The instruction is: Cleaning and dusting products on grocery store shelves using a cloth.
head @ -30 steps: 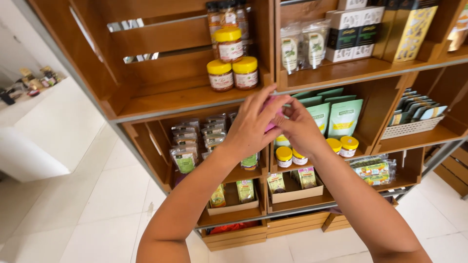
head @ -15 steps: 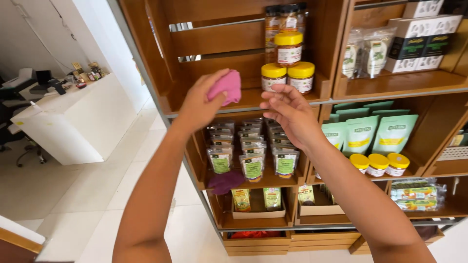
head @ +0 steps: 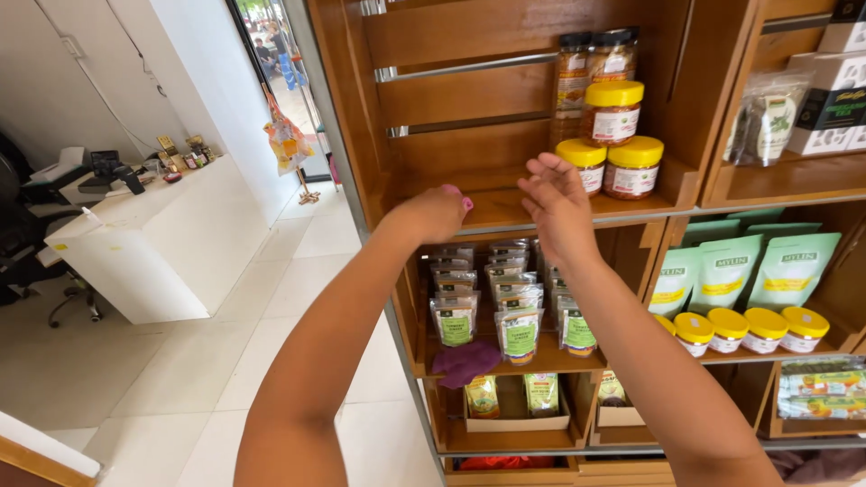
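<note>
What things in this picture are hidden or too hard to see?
Head view:
- Pink thing in the left hand: the closed fingers cover nearly all of it, so its kind is unclear.
- Pouches on the middle shelf: the right hand and forearm hide some.
- Boxes at top right: cut off by the edge.
- Small items on the white counter: too tiny.

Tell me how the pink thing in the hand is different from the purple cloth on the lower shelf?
The pink thing is almost hidden inside the left hand, up at the upper shelf; the purple cloth lies loose, untouched, two shelves lower. Only a small bright pink edge shows, while the purple cloth is spread in a darker crumpled heap beside spice pouches. Whether both are cloths cannot be told.
</note>
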